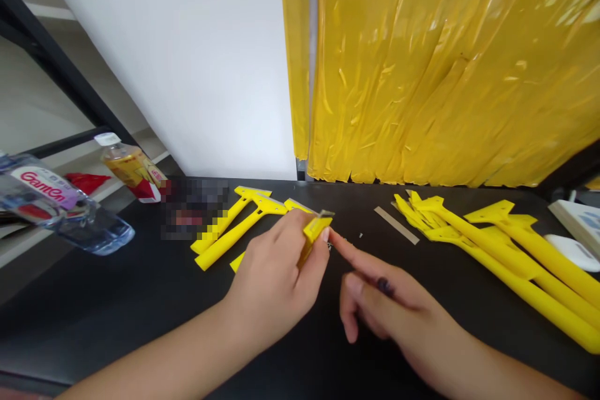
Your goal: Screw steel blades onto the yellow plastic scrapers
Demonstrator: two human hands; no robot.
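Bare forearms point(159, 350) reach in from the lower edge. Left hand point(276, 275) is closed around a yellow scraper point(317, 226), pinching its blade end upright between thumb and fingers above the black tabletop point(300, 356). Right hand point(394, 303) has its index finger stretched to the left thumb tip, the other fingers curled, with a dark object point(385, 287) gripped beside the thumb; its kind I cannot tell. Just beyond lies a flat metal strip point(396, 225). Yellow scrapers point(229, 237) lie to the left, yellow scraper handles point(501, 262) heap rightward, and a water bottle point(70, 200) stands out far left.
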